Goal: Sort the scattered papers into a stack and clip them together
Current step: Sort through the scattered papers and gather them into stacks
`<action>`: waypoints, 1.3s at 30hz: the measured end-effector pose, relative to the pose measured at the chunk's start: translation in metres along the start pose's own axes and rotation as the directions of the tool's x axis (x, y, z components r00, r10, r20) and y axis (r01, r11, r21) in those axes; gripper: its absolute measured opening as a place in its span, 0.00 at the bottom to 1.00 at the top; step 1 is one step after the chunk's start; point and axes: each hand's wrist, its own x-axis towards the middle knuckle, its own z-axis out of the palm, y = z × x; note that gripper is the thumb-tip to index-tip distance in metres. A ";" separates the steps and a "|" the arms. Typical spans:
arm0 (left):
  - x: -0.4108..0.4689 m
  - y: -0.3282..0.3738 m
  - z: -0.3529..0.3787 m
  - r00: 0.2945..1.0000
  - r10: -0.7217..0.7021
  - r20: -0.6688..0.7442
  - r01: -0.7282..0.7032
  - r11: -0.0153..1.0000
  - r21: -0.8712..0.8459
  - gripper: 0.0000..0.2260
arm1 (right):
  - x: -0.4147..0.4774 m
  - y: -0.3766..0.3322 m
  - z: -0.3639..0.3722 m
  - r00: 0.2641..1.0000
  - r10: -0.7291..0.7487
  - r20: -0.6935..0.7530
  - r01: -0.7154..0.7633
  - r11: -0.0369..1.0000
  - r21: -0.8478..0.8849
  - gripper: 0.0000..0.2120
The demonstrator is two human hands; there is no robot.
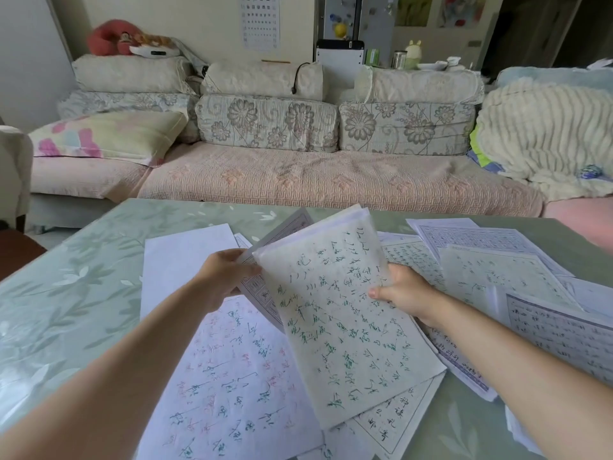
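A small bundle of sheets (341, 313), its top page covered in green handwriting, is held tilted above the table between both hands. My left hand (222, 277) grips its left edge together with a grid-printed sheet (282, 234) behind it. My right hand (403, 290) pinches the right edge, thumb on top. Under the bundle lie loose papers: a sheet with red and blue writing (232, 376), a blank white sheet (182, 257), and printed grid sheets (481, 240) at the right. No clip is visible.
The table (66, 293) wears a pale green leaf-patterned cover and holds papers across its middle and right side. A sofa (298, 180) with floral cushions stands just beyond the far edge. More sheets (564, 330) overhang toward the right.
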 end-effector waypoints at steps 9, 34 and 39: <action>-0.035 0.009 -0.080 0.948 0.084 0.306 -0.103 0.994 0.046 0.17 | -0.008 -0.056 0.028 0.972 -0.234 -0.025 0.233 0.972 -0.025 0.16; -0.019 -0.027 -0.100 0.997 -0.035 -0.075 0.026 0.992 -0.121 0.11 | 0.031 -0.087 0.139 0.991 0.007 0.133 -0.025 0.990 0.140 0.33; -0.002 -0.038 -0.130 0.969 0.051 -0.240 -0.068 0.995 -0.067 0.16 | 0.057 -0.138 0.164 0.999 0.008 0.046 -0.014 0.990 0.141 0.16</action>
